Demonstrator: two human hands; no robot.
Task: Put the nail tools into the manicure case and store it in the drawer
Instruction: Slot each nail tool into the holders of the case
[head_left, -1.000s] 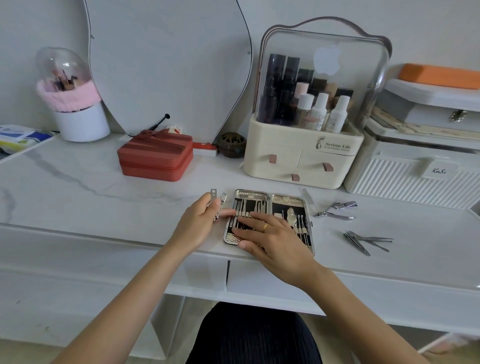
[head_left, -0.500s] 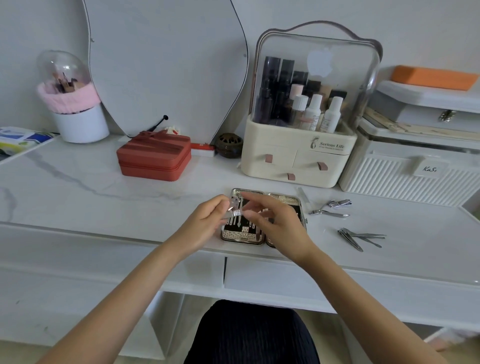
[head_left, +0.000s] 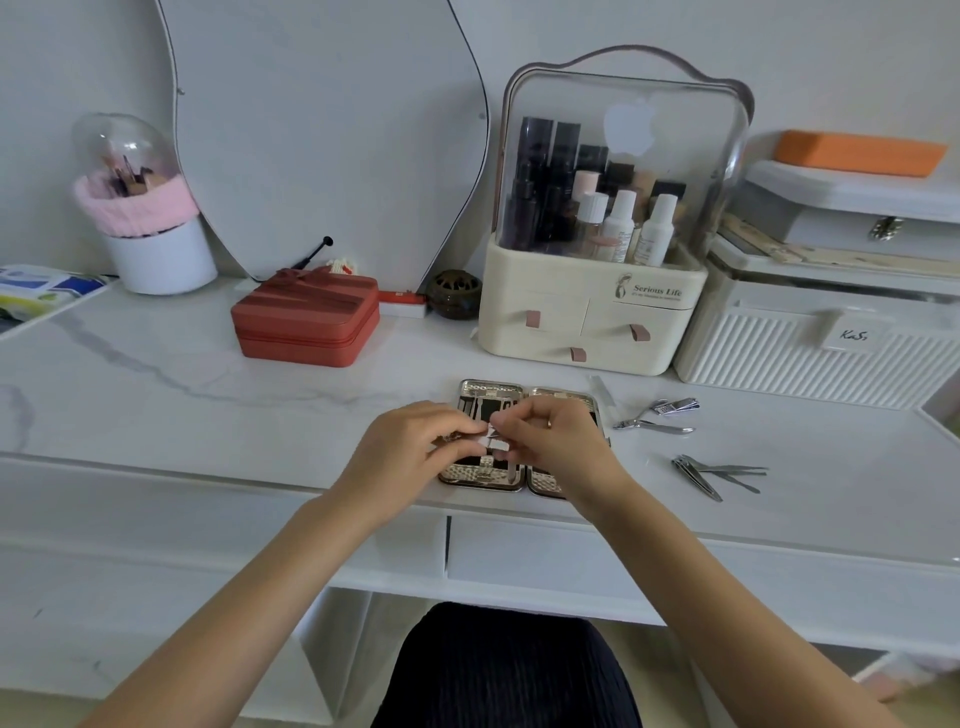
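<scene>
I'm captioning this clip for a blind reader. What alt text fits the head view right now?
Both hands, left hand and right hand, pinch a small metal nail tool above an open manicure case on a white marble-look vanity top. More loose metal tools lie to the right, with a cosmetics organizer and red zip case behind.

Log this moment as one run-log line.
step: loading case | both hands pinch nail clipper over open manicure case | loose tools on table: yes

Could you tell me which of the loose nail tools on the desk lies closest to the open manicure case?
The cuticle nippers, just right of the manicure case; the clipper and the scissor-like tools lie farther right.
</scene>
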